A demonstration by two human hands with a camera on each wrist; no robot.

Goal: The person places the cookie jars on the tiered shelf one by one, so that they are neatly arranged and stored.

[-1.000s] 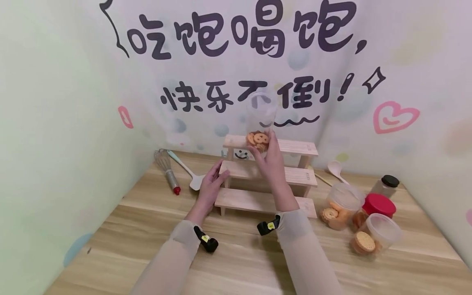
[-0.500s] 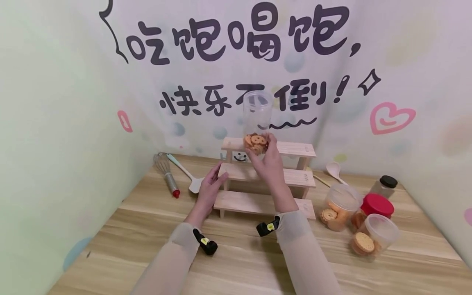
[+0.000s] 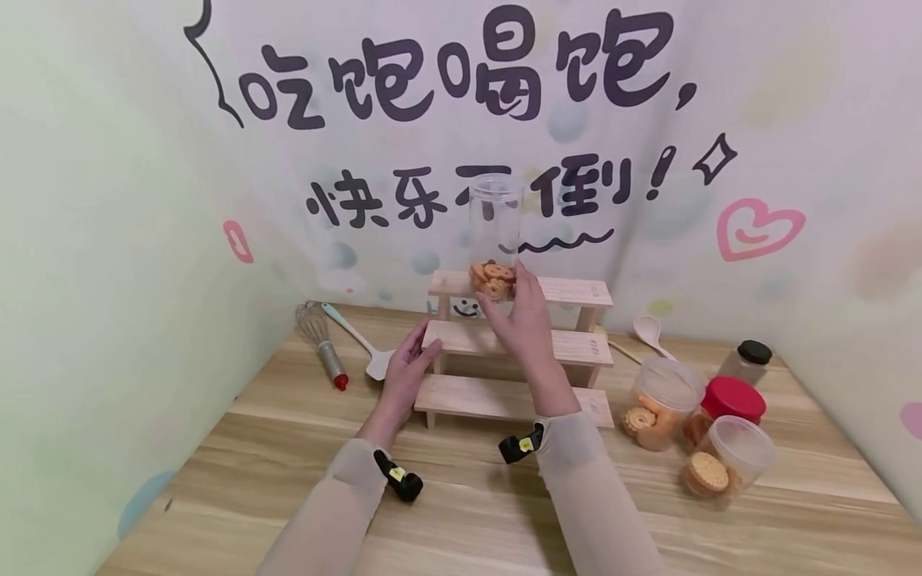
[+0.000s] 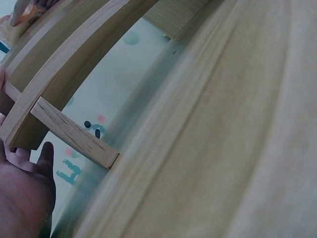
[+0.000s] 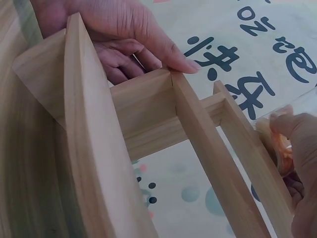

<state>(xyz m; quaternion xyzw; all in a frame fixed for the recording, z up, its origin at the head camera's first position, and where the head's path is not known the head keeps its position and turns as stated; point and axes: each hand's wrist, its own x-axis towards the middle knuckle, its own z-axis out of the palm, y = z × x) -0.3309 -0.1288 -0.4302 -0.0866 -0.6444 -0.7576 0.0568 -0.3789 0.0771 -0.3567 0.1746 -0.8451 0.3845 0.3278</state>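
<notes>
My right hand (image 3: 529, 320) holds a tall clear jar (image 3: 495, 228) low down by its right side. Several cookies (image 3: 493, 280) lie in the jar's bottom. It stands upright at the left part of the top shelf of a three-step wooden stand (image 3: 468, 339); whether its base touches the shelf cannot be told. At the stand's left end, my left hand (image 3: 405, 372) grips the middle shelf, thumb over the top. The right wrist view shows that hand (image 5: 133, 37) close up at the shelf's end, with the jar partly hidden behind my right fingers.
Right of the stand are two clear tubs of cookies (image 3: 666, 392) (image 3: 735, 456), a red-lidded jar (image 3: 731, 400) and a black-lidded jar (image 3: 749, 360). A pale spoon (image 3: 651, 332) lies behind them. A whisk (image 3: 326, 344) and a white spatula (image 3: 374, 360) lie to the left.
The jar has come slightly left over the top shelf and stands straighter, my right hand still holding it. My left hand keeps its place on the stand. The head view has shifted a little.
</notes>
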